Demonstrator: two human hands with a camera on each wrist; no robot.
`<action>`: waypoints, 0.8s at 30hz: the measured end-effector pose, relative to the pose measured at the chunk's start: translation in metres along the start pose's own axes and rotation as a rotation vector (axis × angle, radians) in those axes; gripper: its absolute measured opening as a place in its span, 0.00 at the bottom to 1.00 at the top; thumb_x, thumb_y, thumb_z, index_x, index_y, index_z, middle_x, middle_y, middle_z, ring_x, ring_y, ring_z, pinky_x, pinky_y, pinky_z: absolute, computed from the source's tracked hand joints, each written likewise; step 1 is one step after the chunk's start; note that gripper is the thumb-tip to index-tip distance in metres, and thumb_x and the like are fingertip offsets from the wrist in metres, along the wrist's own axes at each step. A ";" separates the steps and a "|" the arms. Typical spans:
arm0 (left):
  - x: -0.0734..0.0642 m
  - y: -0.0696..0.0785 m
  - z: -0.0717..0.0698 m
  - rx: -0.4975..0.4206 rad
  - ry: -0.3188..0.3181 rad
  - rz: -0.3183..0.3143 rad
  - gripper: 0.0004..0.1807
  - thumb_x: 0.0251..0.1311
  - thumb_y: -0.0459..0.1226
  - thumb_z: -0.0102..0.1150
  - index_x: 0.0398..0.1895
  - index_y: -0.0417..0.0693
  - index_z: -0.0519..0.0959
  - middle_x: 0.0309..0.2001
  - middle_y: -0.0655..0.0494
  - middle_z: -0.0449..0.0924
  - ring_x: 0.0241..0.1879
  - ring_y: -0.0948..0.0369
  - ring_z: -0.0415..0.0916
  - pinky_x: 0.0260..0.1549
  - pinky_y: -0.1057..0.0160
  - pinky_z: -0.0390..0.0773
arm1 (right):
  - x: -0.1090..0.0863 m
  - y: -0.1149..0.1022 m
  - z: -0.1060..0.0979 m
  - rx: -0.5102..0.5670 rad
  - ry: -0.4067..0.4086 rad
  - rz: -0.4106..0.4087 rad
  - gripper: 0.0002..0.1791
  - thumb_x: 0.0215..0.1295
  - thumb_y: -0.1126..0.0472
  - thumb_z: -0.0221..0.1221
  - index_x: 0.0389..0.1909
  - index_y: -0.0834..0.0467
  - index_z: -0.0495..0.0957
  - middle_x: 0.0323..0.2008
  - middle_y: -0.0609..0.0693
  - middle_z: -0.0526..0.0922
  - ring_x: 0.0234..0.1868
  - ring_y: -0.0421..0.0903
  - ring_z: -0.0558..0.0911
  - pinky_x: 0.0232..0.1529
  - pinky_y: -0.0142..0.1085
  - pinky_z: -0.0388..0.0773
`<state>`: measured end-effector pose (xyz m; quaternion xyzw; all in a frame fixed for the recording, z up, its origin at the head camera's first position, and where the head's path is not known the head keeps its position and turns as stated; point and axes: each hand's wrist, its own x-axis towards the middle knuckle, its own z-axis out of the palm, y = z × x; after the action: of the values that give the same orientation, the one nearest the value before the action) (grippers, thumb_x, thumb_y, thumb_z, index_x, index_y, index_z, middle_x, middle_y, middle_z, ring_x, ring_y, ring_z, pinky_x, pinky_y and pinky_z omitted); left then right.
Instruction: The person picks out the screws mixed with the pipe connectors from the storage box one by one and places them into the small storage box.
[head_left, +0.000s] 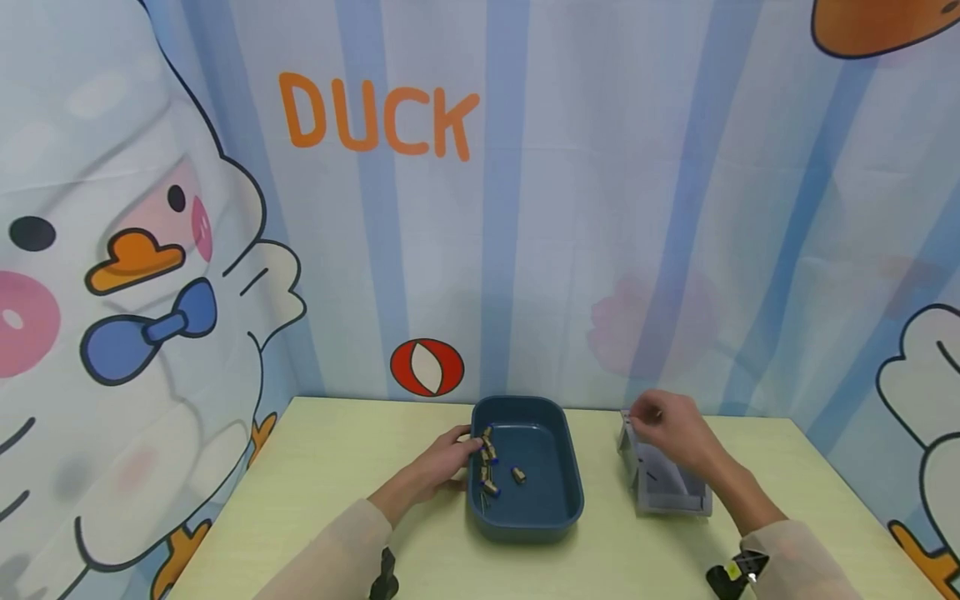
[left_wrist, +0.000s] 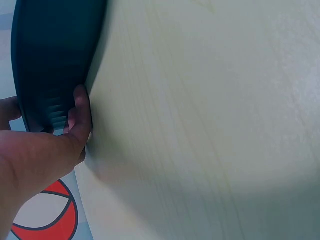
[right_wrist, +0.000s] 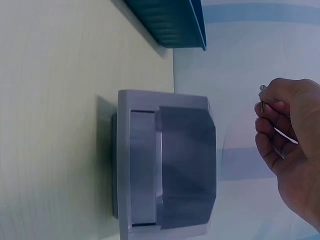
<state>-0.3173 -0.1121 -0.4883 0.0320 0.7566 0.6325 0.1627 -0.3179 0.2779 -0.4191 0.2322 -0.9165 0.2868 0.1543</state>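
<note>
At the left side of a dark blue plastic bin, my left hand grips the wall, thumb over the rim and fingers against the outside. Inside lie several brass fittings with blue ends, heaped along the left wall, with thin screws among them. One brass fitting lies apart on the bin's floor. My right hand is raised over the back of a grey plastic box. Between thumb and forefinger it pinches a small screw, its threaded end pointing away from the head.
Both containers stand on a pale wooden table, the grey box to the right of the bin with a gap between. A printed cloth backdrop hangs right behind the table's far edge, and another side of it rises at the left.
</note>
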 end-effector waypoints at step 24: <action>-0.003 0.001 0.001 -0.006 -0.002 0.004 0.33 0.81 0.44 0.50 0.82 0.39 0.58 0.66 0.38 0.77 0.64 0.43 0.77 0.51 0.43 0.85 | -0.007 0.029 -0.002 -0.027 0.027 0.065 0.02 0.69 0.67 0.68 0.39 0.62 0.85 0.33 0.49 0.85 0.34 0.45 0.83 0.35 0.40 0.82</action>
<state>-0.3146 -0.1119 -0.4866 0.0336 0.7544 0.6352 0.1621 -0.3261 0.3028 -0.4333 0.1962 -0.9252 0.2823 0.1604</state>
